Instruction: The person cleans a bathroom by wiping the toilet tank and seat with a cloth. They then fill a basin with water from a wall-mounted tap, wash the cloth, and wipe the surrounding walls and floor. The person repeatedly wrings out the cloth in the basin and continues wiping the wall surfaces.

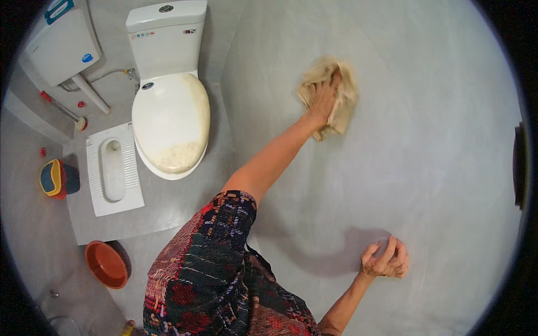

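Observation:
My left arm, in a dark patterned sleeve, reaches up and forward. At its end my left hand (324, 101) presses a crumpled beige cloth (343, 109) against the smooth grey wall (437, 140); the cloth is slightly blurred, and part of its middle is under the fingers. Lower down on the right, my right hand (386, 259) is near the same wall with its fingers loosely bent and apart. Nothing shows in that hand, and whether its fingertips touch the wall I cannot tell.
Left of my arm stands a white toilet (168, 117) with a stained lid, beside a squat pan (114, 168). A white cistern (64, 47), a red-handled brush (64, 111), a yellow-rimmed bin (56, 178) and a reddish-brown basin (106, 264) lie farther left. A raised step edge (131, 236) runs below the pan.

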A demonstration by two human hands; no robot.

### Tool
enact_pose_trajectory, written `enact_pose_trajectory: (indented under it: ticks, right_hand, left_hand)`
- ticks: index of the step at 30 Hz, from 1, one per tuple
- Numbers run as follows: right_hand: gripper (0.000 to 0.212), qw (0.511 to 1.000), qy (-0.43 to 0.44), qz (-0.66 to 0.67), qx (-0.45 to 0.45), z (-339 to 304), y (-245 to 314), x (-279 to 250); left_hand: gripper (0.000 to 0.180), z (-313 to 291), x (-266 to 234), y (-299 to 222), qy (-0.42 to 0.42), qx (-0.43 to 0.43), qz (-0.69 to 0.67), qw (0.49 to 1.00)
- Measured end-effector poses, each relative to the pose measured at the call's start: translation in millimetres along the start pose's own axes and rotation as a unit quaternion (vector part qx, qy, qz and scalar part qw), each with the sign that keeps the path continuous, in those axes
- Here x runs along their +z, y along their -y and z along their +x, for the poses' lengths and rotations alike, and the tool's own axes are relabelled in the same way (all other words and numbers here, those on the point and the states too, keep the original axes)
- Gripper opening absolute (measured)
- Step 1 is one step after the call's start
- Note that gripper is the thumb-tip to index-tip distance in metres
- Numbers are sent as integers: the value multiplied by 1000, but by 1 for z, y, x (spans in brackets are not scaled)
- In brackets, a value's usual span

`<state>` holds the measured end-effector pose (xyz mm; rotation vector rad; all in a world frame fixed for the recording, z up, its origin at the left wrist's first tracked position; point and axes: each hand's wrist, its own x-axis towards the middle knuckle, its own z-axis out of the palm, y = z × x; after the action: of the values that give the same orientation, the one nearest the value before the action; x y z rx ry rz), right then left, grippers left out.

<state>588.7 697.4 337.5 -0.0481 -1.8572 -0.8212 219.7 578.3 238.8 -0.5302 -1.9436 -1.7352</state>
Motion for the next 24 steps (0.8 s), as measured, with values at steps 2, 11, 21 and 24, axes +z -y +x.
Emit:
enact_pose_trajectory:
  ticks: [2, 11, 21, 24]
  right_hand:
    - [20, 1000, 4, 9, -16, -1, -2, -1]
    - [15, 998, 2, 61, -19, 4, 2, 1]
    - [11, 989, 20, 115, -86, 1, -9, -6]
    - [12, 988, 30, 113, -95, 2, -13, -9]
  left_hand:
    - [85, 1, -3, -1, -6, -92, -39, 995]
    - [118, -134, 36, -5, -20, -119, 65, 991]
    - [51, -355, 57, -115, 169, -11, 102, 980]
    - [51, -344, 63, -104, 242, -30, 168, 955]
